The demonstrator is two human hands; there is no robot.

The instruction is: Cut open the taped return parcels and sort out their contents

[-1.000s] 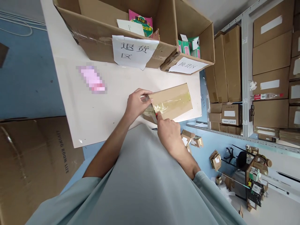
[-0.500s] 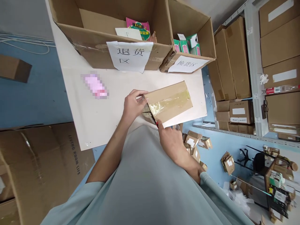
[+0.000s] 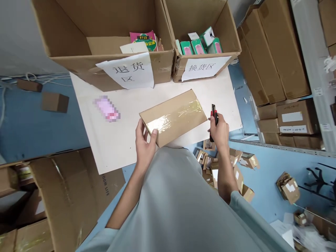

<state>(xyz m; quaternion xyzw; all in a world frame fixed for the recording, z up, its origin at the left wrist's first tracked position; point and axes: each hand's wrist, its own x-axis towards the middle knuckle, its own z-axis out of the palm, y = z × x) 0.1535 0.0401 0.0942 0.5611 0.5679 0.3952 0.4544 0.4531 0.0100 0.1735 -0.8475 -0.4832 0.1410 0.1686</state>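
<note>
A person in a grey-blue shirt works at a white table (image 3: 115,150). On it, near the edge closest to the body, lies a closed cardboard box (image 3: 174,117), placed at a slant, with shiny clear tape along its top face. The left hand (image 3: 145,145) holds this box at its left end: the thumb presses on the top face near the corner, and the other fingers are bent against the end side, partly hidden there. The right hand (image 3: 219,131) is just beside the right end of the box, apart from it, and its fingers are wrapped around a black and red box cutter (image 3: 213,111), whose tip points away from the body.

Behind the box stand two large open cartons. The left carton (image 3: 86,68) bears a paper sign (image 3: 128,71) with Chinese characters and contains a pink and green packet (image 3: 143,39). The right carton (image 3: 180,66) also bears a sign, and inside it are several small green boxes (image 3: 198,46). On the left part of the table there is a pink pixelated patch (image 3: 106,107); what it covers, one cannot tell.
</note>
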